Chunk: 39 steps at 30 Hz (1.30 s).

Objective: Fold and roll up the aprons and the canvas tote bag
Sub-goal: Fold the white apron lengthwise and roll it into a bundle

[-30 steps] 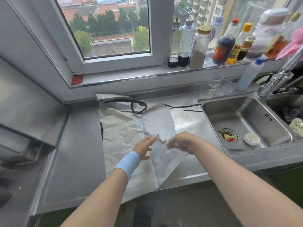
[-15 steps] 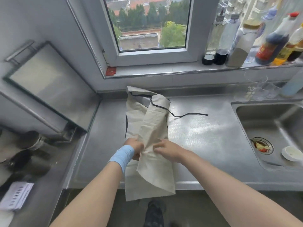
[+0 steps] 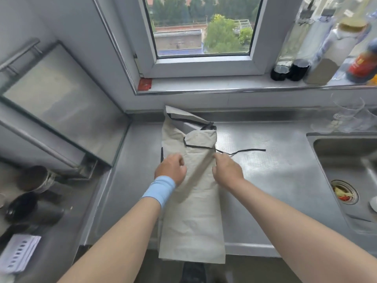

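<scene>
Steel counter [image 3: 275, 180], folded apron [image 3: 195, 211] between hands [image 3: 171, 170] [image 3: 227, 170], perhaps pinched

Matt beige cloth apron [image 3: 193, 211] – on smooth, dull-sheened steel counter [image 3: 275, 180].

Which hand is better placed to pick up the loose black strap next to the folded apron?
The right hand, probably. It sits at the right edge of the apron, where the strap leaves the cloth and trails right across the counter. The left hand rests on the left side, farther away.
</scene>
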Tool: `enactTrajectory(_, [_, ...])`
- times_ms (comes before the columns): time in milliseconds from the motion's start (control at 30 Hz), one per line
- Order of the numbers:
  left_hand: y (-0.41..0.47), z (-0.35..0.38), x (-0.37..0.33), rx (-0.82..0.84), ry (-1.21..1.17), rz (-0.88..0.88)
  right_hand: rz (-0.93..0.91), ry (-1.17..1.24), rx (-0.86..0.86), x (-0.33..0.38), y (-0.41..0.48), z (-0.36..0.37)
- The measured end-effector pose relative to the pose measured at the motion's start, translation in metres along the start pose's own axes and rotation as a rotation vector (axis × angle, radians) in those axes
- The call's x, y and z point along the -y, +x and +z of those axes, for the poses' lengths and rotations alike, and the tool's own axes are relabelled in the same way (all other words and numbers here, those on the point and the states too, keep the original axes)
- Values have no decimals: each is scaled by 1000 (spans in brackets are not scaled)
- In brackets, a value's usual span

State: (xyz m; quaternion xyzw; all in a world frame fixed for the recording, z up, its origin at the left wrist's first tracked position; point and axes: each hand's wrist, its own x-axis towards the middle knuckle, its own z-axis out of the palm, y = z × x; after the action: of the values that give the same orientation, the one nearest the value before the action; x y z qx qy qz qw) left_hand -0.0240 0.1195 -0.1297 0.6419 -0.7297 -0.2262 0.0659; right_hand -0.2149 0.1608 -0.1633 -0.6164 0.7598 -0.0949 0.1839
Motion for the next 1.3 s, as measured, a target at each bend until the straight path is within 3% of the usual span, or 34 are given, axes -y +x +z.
enactTrajectory(133, [28, 8, -35, 101, -143, 201, 62, 39, 43, -11, 38, -1])
enactTrajectory(333, [50, 18, -49, 596, -425, -40, 137, 130, 163, -14, 59, -2])
enactTrajectory(400, [55, 17, -45, 591, -532, -105, 172, 335, 195, -2, 65, -10])
enactTrajectory(533, [62, -2, -39, 656, -931, -197, 289, 1049, 413, 34, 77, -33])
enactTrajectory(633, [65, -23, -22, 606, -901, -191, 199, 1174, 498, 59, 87, -48])
enactTrajectory(733, [76, -39, 6, 385, -682, -225, 187, 1041, 369, 78, 98, -50])
enactTrajectory(833, [90, -53, 35, 168, -808, -286, 120, 421, 147, 82, 112, -37])
enactTrajectory(900, [99, -60, 51, 100, -923, -331, 10, 41, 197, 83, 126, -25])
enactTrajectory(1000, [106, -65, 57, 61, -905, -323, 15, -215, 355, 82, 138, -20])
enactTrajectory(1133, [109, -66, 52, -28, -610, -133, 52, -238, 345, 75, 140, -23])
enactTrajectory(1233, [116, -59, 43, -122, -617, -135, 65, -44, 233, 64, 135, -34])
enactTrajectory(1300, [118, -52, 34, -65, -651, -160, 55, 75, 132, 57, 126, -45])
